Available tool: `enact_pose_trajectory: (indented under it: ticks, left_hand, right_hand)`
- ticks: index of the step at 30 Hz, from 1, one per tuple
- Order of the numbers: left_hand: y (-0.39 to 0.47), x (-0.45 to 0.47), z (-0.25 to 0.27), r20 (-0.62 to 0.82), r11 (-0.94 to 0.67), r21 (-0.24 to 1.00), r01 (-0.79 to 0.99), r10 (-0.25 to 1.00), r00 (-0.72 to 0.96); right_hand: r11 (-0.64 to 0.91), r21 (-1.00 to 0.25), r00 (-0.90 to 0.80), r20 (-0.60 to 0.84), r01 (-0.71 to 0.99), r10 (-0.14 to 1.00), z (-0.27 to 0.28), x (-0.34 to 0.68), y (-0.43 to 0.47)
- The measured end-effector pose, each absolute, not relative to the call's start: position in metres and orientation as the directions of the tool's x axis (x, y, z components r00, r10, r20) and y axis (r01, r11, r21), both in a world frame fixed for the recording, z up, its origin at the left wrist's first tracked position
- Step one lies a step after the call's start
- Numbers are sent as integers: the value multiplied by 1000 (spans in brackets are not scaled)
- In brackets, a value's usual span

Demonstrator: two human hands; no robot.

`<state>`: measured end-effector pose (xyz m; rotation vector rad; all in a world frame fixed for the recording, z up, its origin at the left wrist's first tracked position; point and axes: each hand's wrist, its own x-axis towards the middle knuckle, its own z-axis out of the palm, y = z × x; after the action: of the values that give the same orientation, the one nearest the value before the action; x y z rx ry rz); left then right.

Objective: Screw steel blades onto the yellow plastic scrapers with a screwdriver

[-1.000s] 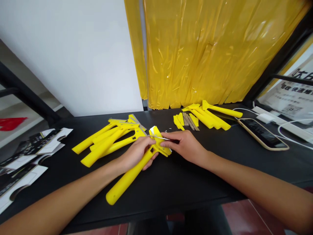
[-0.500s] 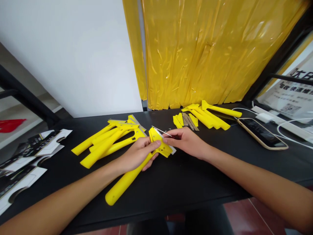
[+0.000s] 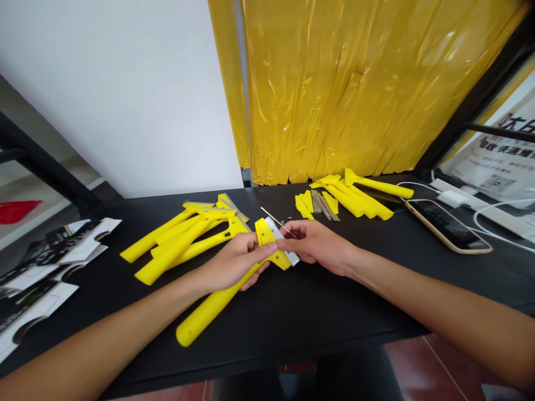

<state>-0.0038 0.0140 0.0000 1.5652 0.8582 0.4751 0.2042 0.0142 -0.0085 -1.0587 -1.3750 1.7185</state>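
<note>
My left hand (image 3: pixel 238 259) is closed round a yellow scraper (image 3: pixel 209 314) just below its head, with the thumb pressed on top of the head. The long handle slants down toward the front edge. A yellow cover plate (image 3: pixel 264 230) lies on the head, and a pale metal blade (image 3: pixel 277 235) sticks out along its far right side. My right hand (image 3: pixel 315 240) is closed, its thumb at the blade edge beside my left thumb. From its fingers a thin metal rod (image 3: pixel 273 218), like a screwdriver shaft, points up and left. The rod's other end is hidden in the hand.
Several yellow scrapers (image 3: pixel 179 239) lie heaped to the left. Yellow handles (image 3: pixel 359 200), small yellow plates (image 3: pixel 304 206) and grey blades (image 3: pixel 321 205) lie at the back right. A phone (image 3: pixel 449 225) and white cables are at the right, printed cards (image 3: pixel 54 267) at the left.
The rod has swung up and away from the scraper's head. My right fingers have curled in more. The cover plate now sits flatter over the blade.
</note>
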Motion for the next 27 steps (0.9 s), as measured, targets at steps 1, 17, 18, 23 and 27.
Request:
enact_pose_trajectory:
  ticks: [1,17,18,23,27]
  left_hand:
    - [14,-4,0,-170,-1,966,258,748,642]
    - [13,-5,3,-182,20,970,240,716,674]
    - [13,-5,3,-185,21,970,242,713,677]
    - [13,-5,4,-198,21,965,260,709,677]
    - [13,-5,2,-205,22,963,270,711,673]
  right_hand:
    - [-197,-980,-429,-168,-24,888,-8,204,14]
    - [38,-982,-425,-45,186,904,2,207,14]
    - [60,-980,-422,-27,191,906,1,207,14]
    - [155,-963,-431,47,220,901,1,208,14]
    - [280,-915,-450,128,290,884,2,211,16]
